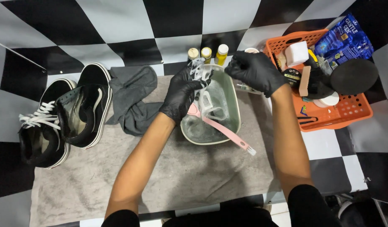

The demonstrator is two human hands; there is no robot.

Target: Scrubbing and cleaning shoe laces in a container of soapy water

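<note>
Over the basin point(232, 90), your left hand point(181, 94) has its gloved fingers clamped on a bunch of wet white laces point(201, 72), held above the soapy water so drips fall back in. Your right hand point(255, 70) hovers just beside it, fingertips pinched together, seemingly on a lace end, though I cannot tell for sure. The pink brush point(227, 132) rests across the rim, handy. The shoes point(63, 120) wait on the grey towel point(181, 176), beside a cloth point(135, 101).
</note>
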